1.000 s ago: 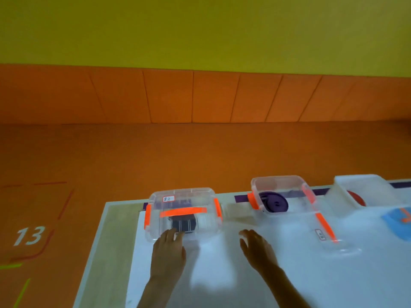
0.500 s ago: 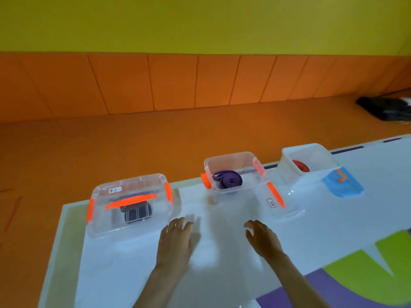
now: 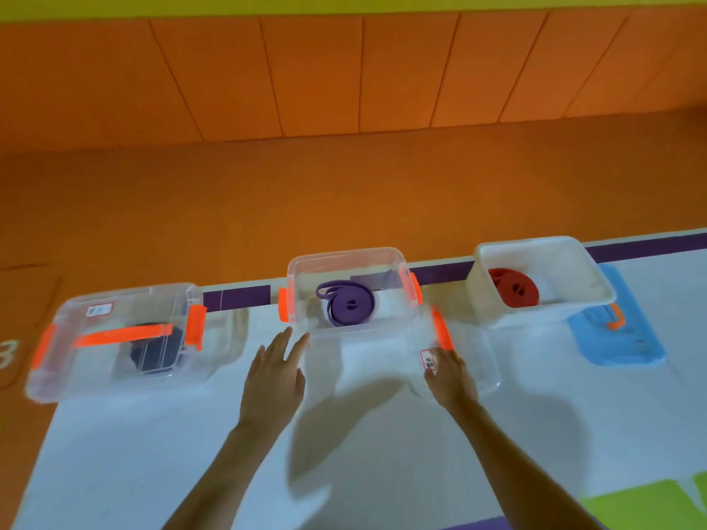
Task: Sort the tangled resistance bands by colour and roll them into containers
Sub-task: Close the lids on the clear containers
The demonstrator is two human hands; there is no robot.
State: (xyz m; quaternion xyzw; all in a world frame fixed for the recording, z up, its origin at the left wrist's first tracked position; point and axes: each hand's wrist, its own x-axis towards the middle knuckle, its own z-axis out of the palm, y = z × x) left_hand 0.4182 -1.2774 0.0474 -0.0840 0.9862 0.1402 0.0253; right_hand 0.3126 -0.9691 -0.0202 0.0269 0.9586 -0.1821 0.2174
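As purple band [image 3: 350,307] sits rolled in clear box [image 3: 344,255] | L hand [image 3: 273,376] flat, empty | R hand [image 3: 451,376] at lid [image 3: 474,353], grip unclear | lid prob light, slick: take edges

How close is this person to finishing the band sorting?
Nearly. Done: the dark band sits in the closed left box; the purple band is rolled in the middle box, the red band in the white tub. In hand: the left hand and right hand are at the clear lid lying before the middle box. Left: that lid and the blue lid by the tub are not yet on.
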